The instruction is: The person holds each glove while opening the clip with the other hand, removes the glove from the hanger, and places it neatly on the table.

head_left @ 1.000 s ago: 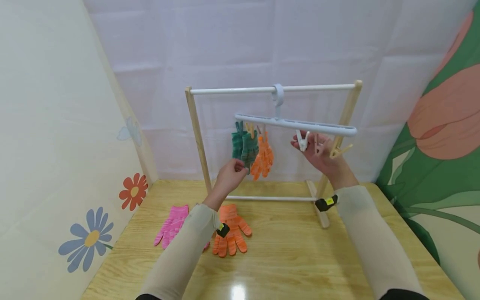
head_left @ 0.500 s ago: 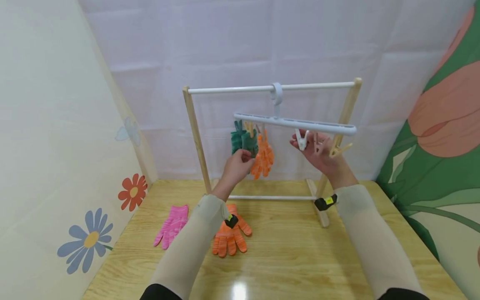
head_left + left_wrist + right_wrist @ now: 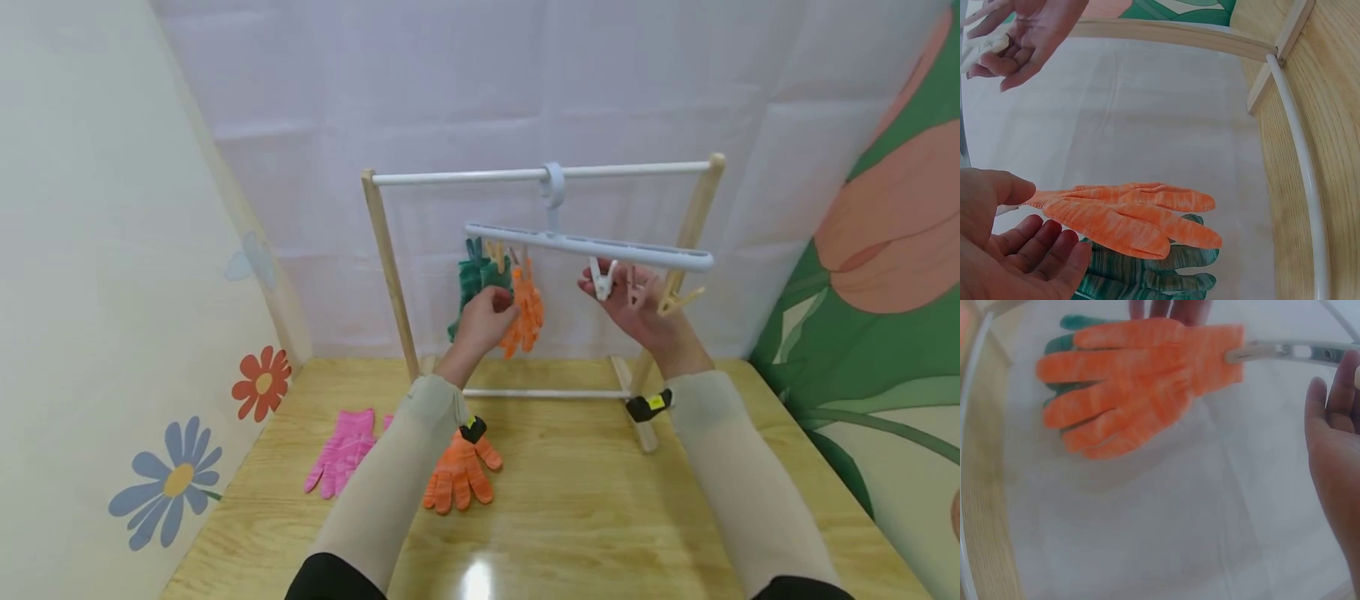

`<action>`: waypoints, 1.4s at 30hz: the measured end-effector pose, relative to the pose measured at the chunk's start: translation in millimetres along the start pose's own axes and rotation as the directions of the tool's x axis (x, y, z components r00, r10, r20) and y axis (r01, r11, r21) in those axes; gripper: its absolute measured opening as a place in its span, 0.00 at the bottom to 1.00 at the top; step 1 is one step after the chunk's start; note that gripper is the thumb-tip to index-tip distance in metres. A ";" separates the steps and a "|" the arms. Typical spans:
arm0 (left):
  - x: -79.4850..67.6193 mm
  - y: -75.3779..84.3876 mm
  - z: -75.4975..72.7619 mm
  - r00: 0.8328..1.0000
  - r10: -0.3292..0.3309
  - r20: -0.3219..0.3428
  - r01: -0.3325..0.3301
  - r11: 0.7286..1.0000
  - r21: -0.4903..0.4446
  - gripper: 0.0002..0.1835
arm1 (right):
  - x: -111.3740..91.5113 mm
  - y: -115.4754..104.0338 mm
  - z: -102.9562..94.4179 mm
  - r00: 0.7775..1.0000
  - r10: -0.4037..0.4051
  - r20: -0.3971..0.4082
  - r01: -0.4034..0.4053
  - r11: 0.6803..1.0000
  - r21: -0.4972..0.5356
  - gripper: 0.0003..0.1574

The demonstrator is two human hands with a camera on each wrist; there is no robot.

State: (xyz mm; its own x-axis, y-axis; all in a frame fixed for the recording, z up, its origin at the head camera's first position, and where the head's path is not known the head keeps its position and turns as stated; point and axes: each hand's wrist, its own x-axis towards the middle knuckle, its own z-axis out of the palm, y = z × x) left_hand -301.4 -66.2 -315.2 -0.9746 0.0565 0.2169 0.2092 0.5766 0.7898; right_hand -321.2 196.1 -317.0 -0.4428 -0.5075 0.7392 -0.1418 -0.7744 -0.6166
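Note:
A pale blue clip hanger (image 3: 592, 245) hangs slanted from the rack's top bar. Two green striped gloves (image 3: 471, 279) and an orange glove (image 3: 528, 312) dangle from clothespins at its left end. My left hand (image 3: 480, 323) is beside them, fingers loosely bent; in the left wrist view its thumb tip is right at the cuff of the orange glove (image 3: 1129, 219), with a gap between thumb and fingers. My right hand (image 3: 663, 335) is under the hanger's other end, fingers curled round a white clothespin (image 3: 603, 285). A pink clothespin (image 3: 637, 288) and a yellow clothespin (image 3: 678, 300) hang over its palm.
The rack has wooden side posts (image 3: 390, 275) and a white lower bar (image 3: 547, 393). On the wooden table (image 3: 585, 517) lie a pink glove (image 3: 345, 454) and an orange glove (image 3: 459, 477), partly behind my left sleeve. Patterned walls stand on both sides.
My left hand has moved right and slightly up from the green gloves toward the hanging orange glove. The green gloves have shifted and swung left. My right hand has stayed nearly still.

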 end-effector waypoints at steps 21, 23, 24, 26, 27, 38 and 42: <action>1.3 12.2 13.7 1.000 0.001 -0.010 -0.001 0.999 0.041 0.15 | -3.1 -5.1 -1.5 1.000 0.003 -0.026 -0.001 0.996 0.086 0.22; 1.5 12.4 15.0 1.000 -0.014 -0.019 0.015 0.999 0.047 0.15 | -2.9 -3.9 -1.0 1.000 -0.002 -0.019 0.004 0.996 0.088 0.22; 1.7 12.1 15.6 0.999 -0.022 -0.025 0.023 0.999 0.048 0.14 | -2.5 -3.5 -0.5 0.999 0.004 -0.032 -0.001 0.995 0.096 0.21; 2.2 11.1 16.3 0.999 -0.033 -0.034 0.035 0.998 0.053 0.14 | -1.8 -2.6 0.5 0.999 0.013 -0.052 -0.007 0.995 0.102 0.20; 2.7 10.3 16.7 0.999 -0.037 -0.038 0.039 0.998 0.058 0.13 | -1.4 -2.5 1.2 0.997 0.023 -0.069 -0.015 0.994 0.104 0.19; 5.8 5.2 15.8 0.999 -0.006 -0.044 0.007 0.999 0.042 0.13 | -0.5 0.0 -2.9 0.989 0.082 -0.122 -0.057 0.979 0.194 0.20; 5.5 4.0 15.0 0.999 -0.017 -0.035 0.019 0.999 0.035 0.12 | -2.4 6.2 -10.7 0.992 0.083 -0.098 -0.057 0.969 0.240 0.19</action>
State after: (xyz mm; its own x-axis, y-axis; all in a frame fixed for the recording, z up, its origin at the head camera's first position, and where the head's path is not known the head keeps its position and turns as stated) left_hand -307.2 -51.3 -319.4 -0.9746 0.0179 0.2231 0.1882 0.6054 0.7734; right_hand -330.5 196.5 -325.5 -0.5373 -0.5307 0.6555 0.1006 -0.8120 -0.5750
